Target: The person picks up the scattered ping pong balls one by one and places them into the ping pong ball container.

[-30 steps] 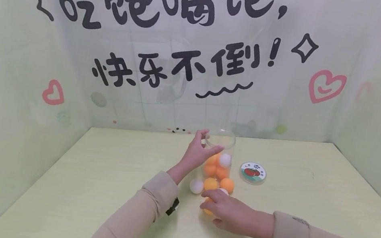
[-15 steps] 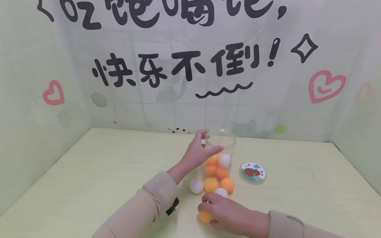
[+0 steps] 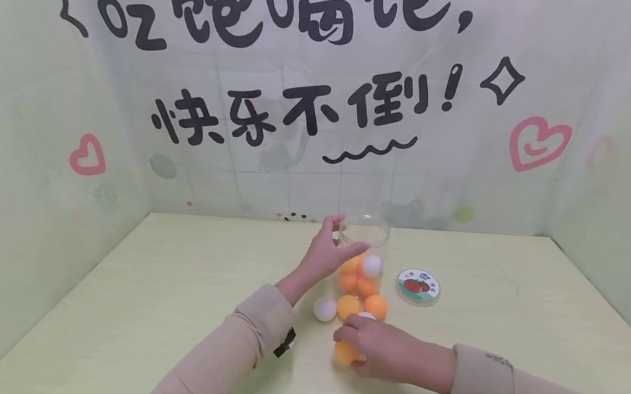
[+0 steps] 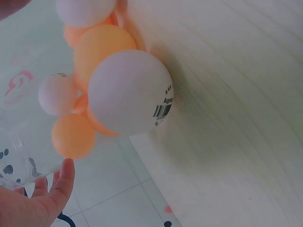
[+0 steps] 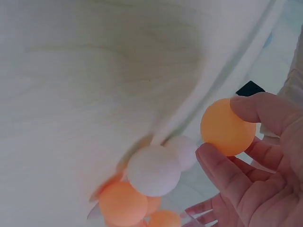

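My left hand (image 3: 327, 249) holds the upper part of a clear plastic jar (image 3: 380, 242), thumb in front and fingers behind. Several orange balls and a white ball (image 3: 372, 265) show through its wall. Between thumb and fingers, my right hand (image 3: 390, 354) pinches an orange ping-pong ball (image 5: 227, 126), in front of the jar. Loose at the jar's foot lie a white ball (image 3: 325, 309), two orange balls (image 3: 348, 308) and another white ball (image 3: 367, 315), partly hidden behind the right hand. Printed marks show on the nearest white ball (image 4: 132, 92) in the left wrist view.
A round lid (image 3: 418, 286) with a tomato picture lies right of the jar. The pale wooden table (image 3: 189, 273) meets a printed curtain (image 3: 269, 184) at the back, with more curtain at both sides.
My right hand has closed its fingers on the orange ball, drawn it a little toward me and then shifted slightly right with it. The left hand and the jar have stayed in place.
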Demonstrator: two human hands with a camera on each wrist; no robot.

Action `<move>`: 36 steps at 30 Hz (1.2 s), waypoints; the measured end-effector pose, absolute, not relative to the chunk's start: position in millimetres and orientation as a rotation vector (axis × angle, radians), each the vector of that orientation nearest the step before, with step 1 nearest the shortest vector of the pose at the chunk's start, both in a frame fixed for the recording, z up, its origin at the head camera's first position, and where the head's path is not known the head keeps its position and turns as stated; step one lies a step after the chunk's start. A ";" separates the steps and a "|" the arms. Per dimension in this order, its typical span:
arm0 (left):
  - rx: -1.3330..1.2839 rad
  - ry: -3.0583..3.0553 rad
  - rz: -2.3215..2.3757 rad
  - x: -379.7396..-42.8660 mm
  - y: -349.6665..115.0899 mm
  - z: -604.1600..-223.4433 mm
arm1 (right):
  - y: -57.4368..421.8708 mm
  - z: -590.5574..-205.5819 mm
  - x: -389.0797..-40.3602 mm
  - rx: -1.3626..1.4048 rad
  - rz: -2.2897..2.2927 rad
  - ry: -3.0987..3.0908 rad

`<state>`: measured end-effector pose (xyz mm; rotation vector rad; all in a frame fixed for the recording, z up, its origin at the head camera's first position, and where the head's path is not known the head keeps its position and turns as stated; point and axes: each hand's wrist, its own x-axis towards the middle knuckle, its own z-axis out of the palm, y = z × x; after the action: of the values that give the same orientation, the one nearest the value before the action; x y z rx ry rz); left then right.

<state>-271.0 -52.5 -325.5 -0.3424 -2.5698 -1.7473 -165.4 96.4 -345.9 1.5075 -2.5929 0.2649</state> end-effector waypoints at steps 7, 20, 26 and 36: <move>-0.343 -2.570 -1.742 -272.2 -52.4 -325.9 | 112.0 -330.3 -178.7 1.424 0.372 -2.697; -0.344 -2.568 -1.762 -270.9 -52.0 -325.1 | 131.7 -294.9 -200.7 1.282 0.347 -2.784; -0.340 -2.577 -1.765 -271.7 -52.6 -326.6 | 137.6 -273.4 -210.6 1.213 0.318 -2.816; -0.343 -2.572 -1.770 -271.5 -53.6 -325.3 | 141.7 -246.8 -224.5 1.131 0.301 -2.841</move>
<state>-271.5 -53.6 -325.3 -0.3430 -2.5725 -1.7699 -224.5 141.7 -246.8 1.1311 -2.8410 0.3007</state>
